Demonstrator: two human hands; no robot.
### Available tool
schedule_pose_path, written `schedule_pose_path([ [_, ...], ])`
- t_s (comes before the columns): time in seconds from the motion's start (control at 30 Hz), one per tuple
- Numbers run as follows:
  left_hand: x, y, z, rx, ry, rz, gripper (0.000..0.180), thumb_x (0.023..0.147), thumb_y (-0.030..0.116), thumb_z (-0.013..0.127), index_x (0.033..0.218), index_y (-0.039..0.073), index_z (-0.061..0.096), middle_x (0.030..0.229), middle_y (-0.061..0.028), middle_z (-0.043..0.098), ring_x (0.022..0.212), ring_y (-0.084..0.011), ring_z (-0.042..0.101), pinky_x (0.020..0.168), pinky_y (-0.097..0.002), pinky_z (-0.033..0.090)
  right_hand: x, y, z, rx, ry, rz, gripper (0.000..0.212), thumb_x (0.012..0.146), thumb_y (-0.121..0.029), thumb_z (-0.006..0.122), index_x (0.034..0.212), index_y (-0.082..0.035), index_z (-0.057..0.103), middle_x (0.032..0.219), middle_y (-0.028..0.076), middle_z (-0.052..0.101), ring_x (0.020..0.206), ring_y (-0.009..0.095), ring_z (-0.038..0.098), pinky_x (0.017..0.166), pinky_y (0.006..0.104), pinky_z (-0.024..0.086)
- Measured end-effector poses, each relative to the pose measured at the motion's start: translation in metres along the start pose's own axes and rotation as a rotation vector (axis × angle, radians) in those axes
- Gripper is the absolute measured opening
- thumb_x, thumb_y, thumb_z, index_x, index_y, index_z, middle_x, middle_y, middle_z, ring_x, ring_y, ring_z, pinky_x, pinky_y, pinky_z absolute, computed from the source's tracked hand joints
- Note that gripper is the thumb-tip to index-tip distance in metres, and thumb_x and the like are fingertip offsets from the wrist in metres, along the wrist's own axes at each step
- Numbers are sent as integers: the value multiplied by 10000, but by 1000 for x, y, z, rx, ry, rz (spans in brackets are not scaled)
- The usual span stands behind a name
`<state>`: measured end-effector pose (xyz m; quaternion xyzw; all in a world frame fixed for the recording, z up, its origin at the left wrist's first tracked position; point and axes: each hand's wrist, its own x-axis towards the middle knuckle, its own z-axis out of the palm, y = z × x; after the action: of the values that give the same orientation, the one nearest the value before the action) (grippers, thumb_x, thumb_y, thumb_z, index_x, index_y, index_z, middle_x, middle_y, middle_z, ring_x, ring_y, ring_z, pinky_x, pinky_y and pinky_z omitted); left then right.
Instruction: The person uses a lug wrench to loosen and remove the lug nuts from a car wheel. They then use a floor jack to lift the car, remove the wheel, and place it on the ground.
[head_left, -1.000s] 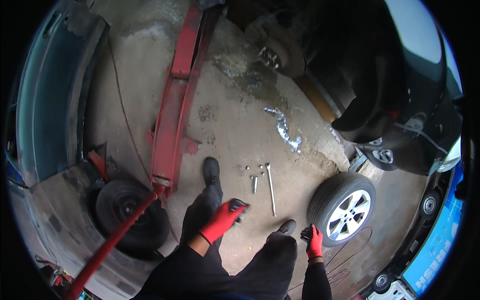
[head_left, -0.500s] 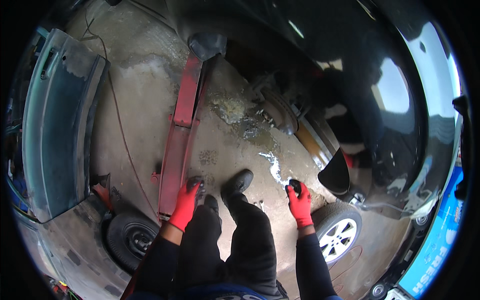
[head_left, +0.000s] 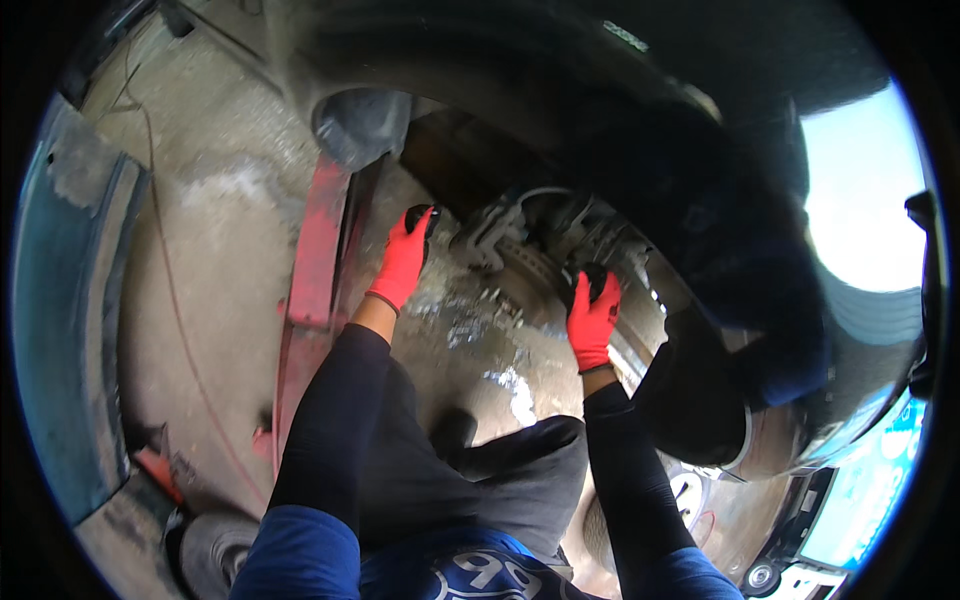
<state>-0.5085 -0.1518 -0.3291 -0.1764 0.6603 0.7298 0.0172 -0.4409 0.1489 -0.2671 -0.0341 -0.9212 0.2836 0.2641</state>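
Both my hands wear red work gloves with black fingers and reach forward into the open wheel arch of a dark car (head_left: 560, 90). Beside the inner side of the brake assembly (head_left: 488, 238), my left hand (head_left: 405, 258) is closed, with a tiny bright spot at its fingertips; what it holds cannot be made out. My right hand (head_left: 594, 312) is curled closed at the right of the brake disc (head_left: 532, 272), and its fingers hide anything inside. Wheel studs (head_left: 500, 305) stick out from the hub between the hands.
A long red floor jack (head_left: 316, 245) lies left of my left arm, under the car. A removed alloy wheel (head_left: 688, 495) is partly hidden by my right arm. At the left stand a blue-green car door (head_left: 65, 310) and a tyre (head_left: 215, 552). A thin cable (head_left: 172, 270) crosses the floor.
I have leaned or crouched in toward the wheel arch. Both hands have moved forward and up from beside my legs to the brake assembly.
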Motion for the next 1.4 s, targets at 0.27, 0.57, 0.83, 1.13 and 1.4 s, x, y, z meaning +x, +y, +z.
schedule_pose_path([
  [0.27, 158, -148, 64, -488, -445, -362, 539, 979, 462, 581, 1281, 18, 635, 1209, -111, 693, 1080, -233, 647, 960, -351, 480, -21, 1, 47, -43, 130, -144, 171, 883, -117, 636, 1013, -11, 602, 956, 171, 603, 922, 389, 562, 822, 454, 448],
  [0.57, 165, -176, 70, -686, -763, -479, 406, 995, 361, 554, 1231, 51, 669, 1190, -85, 708, 1070, -210, 659, 966, -349, 502, -25, -6, 53, -99, 85, -113, 204, 955, -84, 555, 1121, 29, 591, 1042, 205, 609, 964, 385, 588, 884, 415, 463],
  [0.83, 151, -164, 84, -744, -724, -537, 443, 997, 355, 549, 1306, 47, 628, 1234, -96, 690, 1093, -236, 656, 985, -358, 491, -19, 6, 49, -174, 127, -98, 359, 901, -204, 667, 1131, 54, 570, 1038, 229, 600, 988, 421, 556, 877, 475, 454],
  [1.13, 78, -100, -25, -748, 27, -386, 567, 959, 544, 576, 1336, 121, 561, 1317, -151, 609, 1103, -271, 631, 941, -421, 520, -35, -29, 7, 27, -138, -69, 601, 878, -192, 690, 1389, 7, 447, 1354, 269, 490, 1249, 454, 479, 1039, 468, 425],
  [1.4, -191, 2, -167, 793, -347, -17, 411, 981, 422, 584, 1119, 36, 608, 1158, -219, 651, 1022, -325, 633, 853, -428, 503, -251, -65, -301, -232, -282, 894, 527, 817, -416, 771, 1109, 4, 644, 1232, 223, 628, 1009, 385, 645, 893, 473, 510],
])
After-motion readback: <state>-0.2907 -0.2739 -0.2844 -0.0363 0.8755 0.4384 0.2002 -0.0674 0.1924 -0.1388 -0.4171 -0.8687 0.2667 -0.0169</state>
